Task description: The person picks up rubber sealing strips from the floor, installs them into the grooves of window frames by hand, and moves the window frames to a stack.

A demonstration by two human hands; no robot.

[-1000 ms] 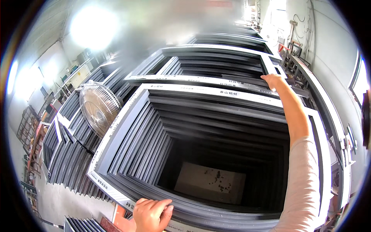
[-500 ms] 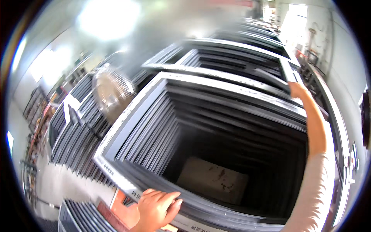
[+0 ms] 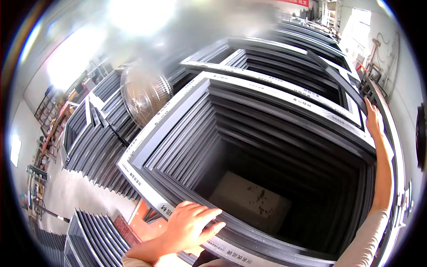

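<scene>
My left hand [image 3: 191, 224] rests on the near edge of the topmost window frame [image 3: 153, 196] in a tall stack, fingers stretched over the rim and thumb apart. The frame is a large grey rectangle with pale printed film on its faces. At the far right, my right hand [image 3: 373, 119] is closed round one end of a long dark grey bar [image 3: 340, 83]. That bar slants up and away to the left, above the second stack of frames [image 3: 275, 82]. Some of the right fingers are hidden behind the bar and the hand.
A round caged fan [image 3: 144, 95] stands left of the near stack. More frames are stacked beyond it [image 3: 95, 153] and at the lower left [image 3: 95, 240]. A pale board with dark stains [image 3: 249, 200] lies deep inside the near stack. A long rail [image 3: 391, 147] runs along the right wall.
My right hand has moved right with the bar, more of which now shows. The view has shifted, and my left hand stays on the near rim with its fingers stretched.
</scene>
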